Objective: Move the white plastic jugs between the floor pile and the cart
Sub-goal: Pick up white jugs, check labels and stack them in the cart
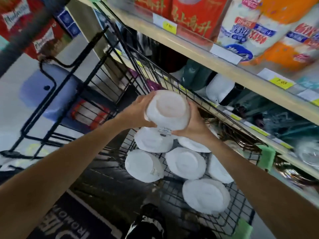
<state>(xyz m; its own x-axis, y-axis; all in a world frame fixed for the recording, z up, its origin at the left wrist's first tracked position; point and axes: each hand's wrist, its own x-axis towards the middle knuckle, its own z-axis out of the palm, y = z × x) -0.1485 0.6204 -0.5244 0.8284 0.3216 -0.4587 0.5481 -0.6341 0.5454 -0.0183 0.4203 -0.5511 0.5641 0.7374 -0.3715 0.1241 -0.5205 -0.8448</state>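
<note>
I hold one white plastic jug (168,109) between both hands above the black wire cart (224,219), its round bottom facing me. My left hand (139,112) grips its left side and my right hand (193,125) grips its right side. Below it, several more white jugs (185,163) lie bottom-up on the cart's wire floor, packed close together. One of them (151,141) sits directly under the held jug and carries a small label.
A shop shelf (224,66) with price tags and packaged goods runs along the right. The cart's black wire side (155,69) stands beyond the jugs. A blue plastic item (44,90) sits at the left. A dark floor mat (72,219) with white lettering lies below.
</note>
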